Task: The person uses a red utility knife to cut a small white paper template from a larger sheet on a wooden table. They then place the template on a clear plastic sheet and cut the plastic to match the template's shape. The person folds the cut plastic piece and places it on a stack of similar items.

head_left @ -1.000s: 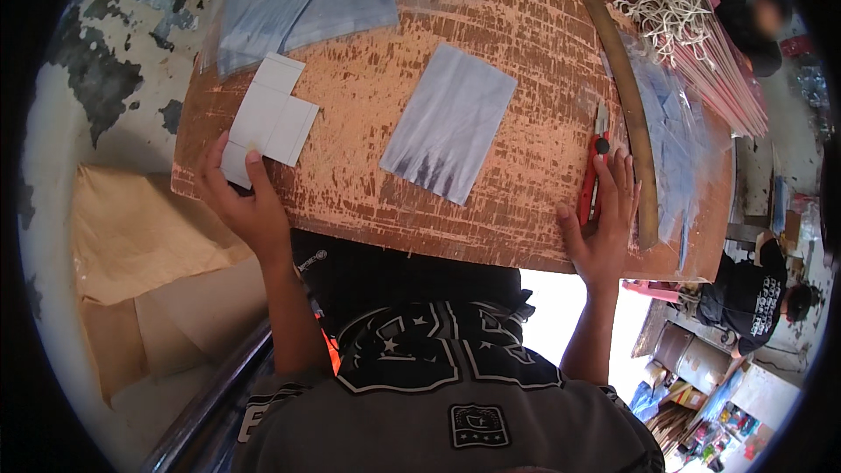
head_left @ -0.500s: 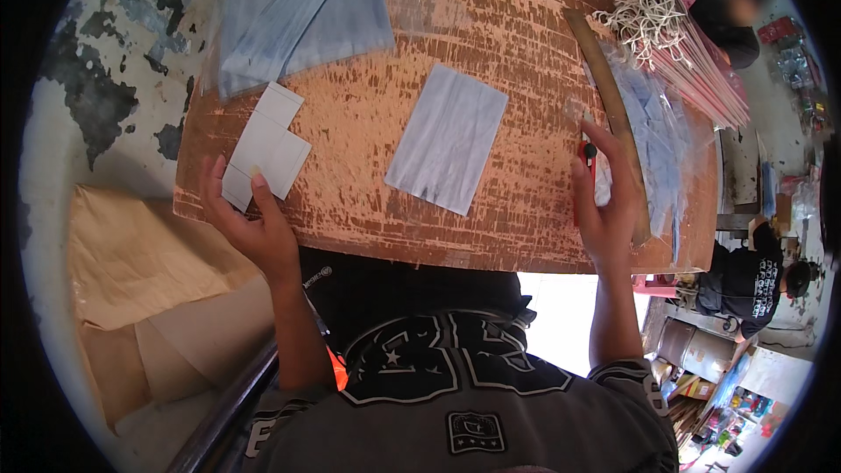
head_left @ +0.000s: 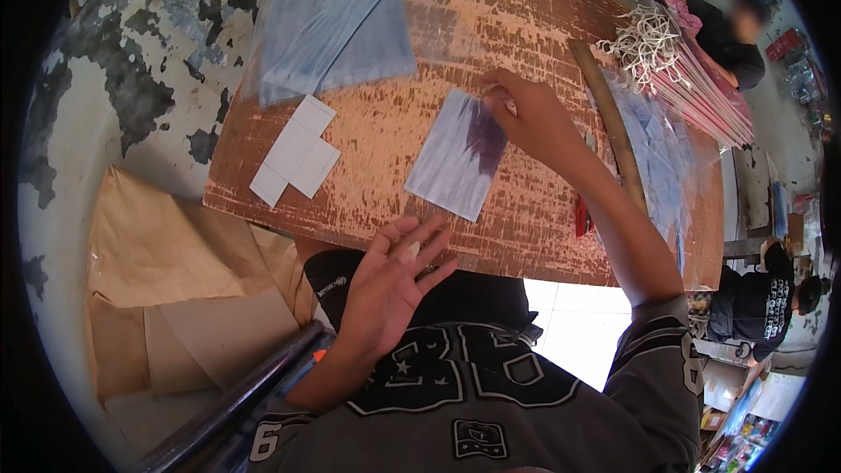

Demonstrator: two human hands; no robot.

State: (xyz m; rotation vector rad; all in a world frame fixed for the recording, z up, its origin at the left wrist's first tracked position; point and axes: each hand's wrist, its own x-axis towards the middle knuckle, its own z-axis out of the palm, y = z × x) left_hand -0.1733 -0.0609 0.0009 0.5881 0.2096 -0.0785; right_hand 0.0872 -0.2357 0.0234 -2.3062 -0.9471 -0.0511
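Note:
A pale blue-grey rectangular sheet or stack of sheets [head_left: 442,162] lies on the worn wooden table [head_left: 368,136]. Over its upper right corner is my right hand [head_left: 534,123], fingers bent with thumb and forefinger apart; a dark shadow or reflection falls on the sheet below. I see nothing held there. My left hand [head_left: 394,276] hovers at the table's near edge, fingers spread and free of any object. To the left lies a white notched card template [head_left: 293,153], touched by neither hand. Beside my right forearm rests a red tool [head_left: 581,217], perhaps a cutter, partly hidden.
Clear bluish plastic sheets [head_left: 342,31] cover the far left of the table. At right lie a long wooden strip [head_left: 611,114], more plastic film [head_left: 653,149] and pink sticks with white cords [head_left: 692,79]. Brown paper [head_left: 166,236] stands lower left. Two other people are at the right.
My left hand has left the white template and drawn back to the near edge. My right hand has moved from beside the red tool to the sheet's upper right corner.

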